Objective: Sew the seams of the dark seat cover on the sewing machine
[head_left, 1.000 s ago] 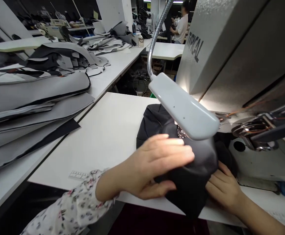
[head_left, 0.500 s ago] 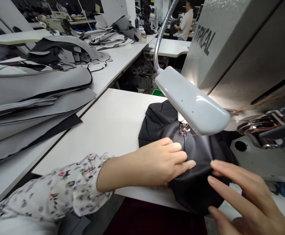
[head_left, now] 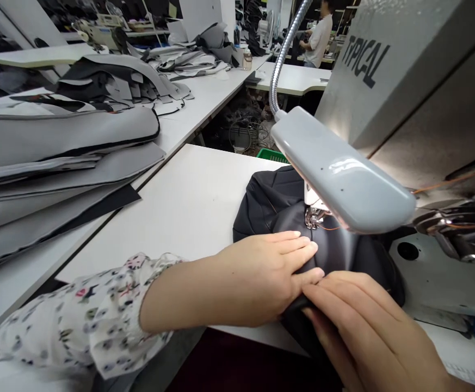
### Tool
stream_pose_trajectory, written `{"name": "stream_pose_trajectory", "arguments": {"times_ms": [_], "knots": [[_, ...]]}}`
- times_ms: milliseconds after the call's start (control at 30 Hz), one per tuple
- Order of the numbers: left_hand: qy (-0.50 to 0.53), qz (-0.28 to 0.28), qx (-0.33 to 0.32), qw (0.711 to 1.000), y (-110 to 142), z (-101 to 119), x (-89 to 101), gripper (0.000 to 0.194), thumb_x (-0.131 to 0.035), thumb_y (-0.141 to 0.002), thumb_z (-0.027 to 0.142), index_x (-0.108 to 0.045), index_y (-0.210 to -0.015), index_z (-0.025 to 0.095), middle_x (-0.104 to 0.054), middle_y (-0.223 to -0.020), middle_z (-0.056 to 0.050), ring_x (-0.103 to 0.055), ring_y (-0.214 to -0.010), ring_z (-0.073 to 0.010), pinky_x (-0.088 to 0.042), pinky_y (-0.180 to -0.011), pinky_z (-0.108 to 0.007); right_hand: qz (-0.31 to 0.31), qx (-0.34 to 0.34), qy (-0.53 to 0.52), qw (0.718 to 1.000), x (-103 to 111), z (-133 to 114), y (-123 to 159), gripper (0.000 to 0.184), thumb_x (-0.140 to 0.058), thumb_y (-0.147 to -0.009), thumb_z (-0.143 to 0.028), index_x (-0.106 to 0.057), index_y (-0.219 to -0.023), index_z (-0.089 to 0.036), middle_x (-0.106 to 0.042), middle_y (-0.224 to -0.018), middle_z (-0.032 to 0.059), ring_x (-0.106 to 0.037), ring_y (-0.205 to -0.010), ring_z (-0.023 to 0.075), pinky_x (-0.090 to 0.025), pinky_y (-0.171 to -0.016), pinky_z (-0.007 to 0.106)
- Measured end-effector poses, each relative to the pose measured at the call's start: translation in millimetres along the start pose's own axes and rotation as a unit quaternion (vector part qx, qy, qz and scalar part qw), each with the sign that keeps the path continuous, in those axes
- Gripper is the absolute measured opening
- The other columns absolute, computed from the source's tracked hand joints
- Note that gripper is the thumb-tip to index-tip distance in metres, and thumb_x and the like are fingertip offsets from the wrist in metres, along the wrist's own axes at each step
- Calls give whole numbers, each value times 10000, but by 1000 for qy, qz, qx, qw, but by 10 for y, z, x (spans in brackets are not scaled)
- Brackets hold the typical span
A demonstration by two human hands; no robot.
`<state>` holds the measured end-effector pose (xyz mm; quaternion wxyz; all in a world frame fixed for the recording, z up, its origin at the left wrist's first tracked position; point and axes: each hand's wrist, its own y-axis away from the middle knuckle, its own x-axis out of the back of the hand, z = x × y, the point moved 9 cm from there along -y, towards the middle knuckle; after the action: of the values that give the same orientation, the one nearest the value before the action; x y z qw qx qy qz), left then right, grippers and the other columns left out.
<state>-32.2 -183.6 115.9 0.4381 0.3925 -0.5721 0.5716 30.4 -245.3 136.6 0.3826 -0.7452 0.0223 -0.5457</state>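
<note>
Black leather-like fabric (head_left: 257,209) lies bunched under the presser foot (head_left: 313,217) of a sewing machine (head_left: 351,103). My left hand (head_left: 261,275) rests on the near side of this fabric, fingers stretched flat and pointing right, just in front of the foot. Close against its thumb, my right hand (head_left: 368,321) pinches a fold of the fabric between thumb and fingers. The fold's edge is mostly hidden by that hand. An orange thread (head_left: 333,228) trails from the foot. A lamp (head_left: 343,169) on a bendable metal neck hangs over the sewing area and covers part of the machine.
Grey padded panels (head_left: 57,179) lie stacked on the side table at left, with more cut pieces (head_left: 118,81) behind. A green basket (head_left: 272,155) sits beyond the table's far edge. A co-worker (head_left: 319,38) stands in the background.
My right hand has moved left and closed on the fabric beside my left hand. My left fingers have straightened from a curl. The view has shifted slightly.
</note>
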Motion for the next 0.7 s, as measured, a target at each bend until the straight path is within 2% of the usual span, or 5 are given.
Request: {"name": "stream_pose_trajectory", "arguments": {"times_ms": [100, 300, 433, 600, 700], "knots": [[31, 0, -33, 999, 22, -35, 4, 310, -521, -1006, 152, -710, -1245, 92, -687, -1378, -152, -646, -1296, -234, -489, -1170, -358, -17, 9, 18, 1000, -19, -25, 0, 185, -567, -1024, -136, -688, -1160, -107, -776, -1045, 78, -696, -1023, 193, -573, -930, 311], [39, -25, -41, 998, 73, -99, -8, 344, -523, -1003, 153, -692, -1301, 125, -656, -1436, -123, -613, -1346, -199, -481, -1160, -324, -3, 13, 112, 994, -74, -109, 92, 183, -631, -1008, -239, -686, -1138, -122, -782, -978, 76, -716, -916, 224, -546, -832, 364], [45, -55, -39, 997, 64, -149, -46, 366, -586, -969, 160, -680, -1322, 146, -642, -1461, -101, -593, -1379, -198, -431, -1208, -330, -15, 12, 133, 991, -125, -148, 109, 348, -639, -994, -426, -679, -1145, -114, -769, -999, 107, -706, -925, 255, -531, -819, 398], [88, -70, -48, 992, 28, -235, -25, 277, -653, -934, 171, -745, -1195, 155, -670, -1431, -67, -618, -1352, -231, -363, -1253, -367, -10, 1, 162, 987, -148, -158, 86, 378, -671, -951, -312, -655, -1235, -61, -751, -1068, 147, -682, -1000, 283, -508, -874, 420], [104, -80, -48, 990, -10, -281, 8, 268, -638, -960, 179, -743, -1206, 168, -672, -1430, -54, -616, -1352, -225, -373, -1239, -371, -10, -1, 172, 985, -149, -123, 96, 361, -649, -953, -262, -646, -1251, -59, -745, -1099, 151, -674, -1026, 290, -497, -903, 427]]}}
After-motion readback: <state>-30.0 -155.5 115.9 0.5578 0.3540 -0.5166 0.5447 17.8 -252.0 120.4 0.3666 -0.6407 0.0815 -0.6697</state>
